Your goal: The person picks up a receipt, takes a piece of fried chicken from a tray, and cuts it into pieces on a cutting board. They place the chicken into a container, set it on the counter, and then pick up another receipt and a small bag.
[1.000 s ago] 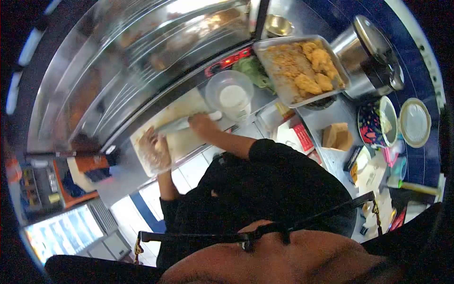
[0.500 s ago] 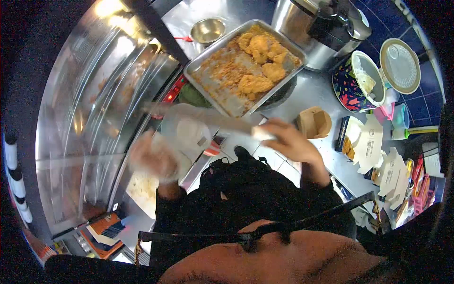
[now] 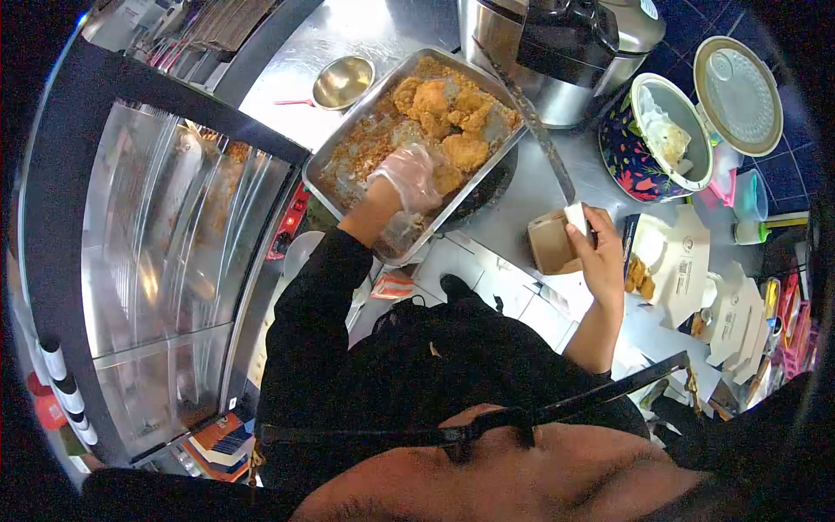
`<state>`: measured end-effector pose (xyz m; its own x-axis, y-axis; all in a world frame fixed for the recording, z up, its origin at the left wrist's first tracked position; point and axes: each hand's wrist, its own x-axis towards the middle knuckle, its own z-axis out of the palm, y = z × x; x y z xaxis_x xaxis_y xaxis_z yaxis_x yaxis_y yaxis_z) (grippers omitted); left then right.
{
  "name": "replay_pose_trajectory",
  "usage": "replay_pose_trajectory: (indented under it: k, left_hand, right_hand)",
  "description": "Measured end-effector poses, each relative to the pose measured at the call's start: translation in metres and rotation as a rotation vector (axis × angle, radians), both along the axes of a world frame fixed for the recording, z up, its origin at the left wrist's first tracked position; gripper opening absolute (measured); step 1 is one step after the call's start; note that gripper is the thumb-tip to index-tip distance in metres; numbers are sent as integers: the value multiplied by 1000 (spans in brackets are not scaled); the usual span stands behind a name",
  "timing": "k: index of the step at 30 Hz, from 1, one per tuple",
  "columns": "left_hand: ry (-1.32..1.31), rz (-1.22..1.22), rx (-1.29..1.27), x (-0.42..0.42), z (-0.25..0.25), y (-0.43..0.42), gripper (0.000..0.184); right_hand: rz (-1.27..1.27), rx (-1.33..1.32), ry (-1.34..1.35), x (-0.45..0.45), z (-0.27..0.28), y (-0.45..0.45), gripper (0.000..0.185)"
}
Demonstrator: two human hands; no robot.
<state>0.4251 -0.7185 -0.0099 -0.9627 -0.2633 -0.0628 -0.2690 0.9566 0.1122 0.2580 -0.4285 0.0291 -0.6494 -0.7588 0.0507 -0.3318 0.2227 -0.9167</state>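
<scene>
My left hand [image 3: 407, 178], in a clear plastic glove, reaches into a metal tray [image 3: 323, 181] strewn with crumbs. It is right beside a piece of fried chicken [image 3: 447, 180]; the loose glove hides how its fingers are set. More fried chicken pieces [image 3: 430, 103] lie in the tray's far part. My bare right hand [image 3: 598, 252] is closed round the white handle of a long knife [image 3: 544, 143], whose stained blade points up and away past the tray's right edge. Just left of that hand, a brown cardboard box [image 3: 550, 244] stands with its top open.
A metal bowl [image 3: 343, 83] sits behind the tray, and a steel appliance [image 3: 565, 61] stands at the back. Rightward are a flowered tub [image 3: 622, 139] with its lid [image 3: 739, 96] off and opened meal boxes [image 3: 678, 270]. A glass display case [image 3: 165, 287] flanks the left.
My left hand has moved up and forward into the tray. The knife has swung from pointing left to pointing away, as my right hand moved right beside the cardboard box. The view has shifted.
</scene>
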Motion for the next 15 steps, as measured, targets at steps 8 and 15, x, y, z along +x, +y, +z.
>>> replay_pose_trajectory:
  k: [8, 15]
  left_hand:
    - [923, 335, 1633, 66, 8, -26, 57]
    - [1650, 231, 2261, 216, 35, 41, 74]
  right_hand:
    - [140, -117, -62, 10, 4, -27, 34]
    - [445, -145, -136, 78, 12, -67, 33]
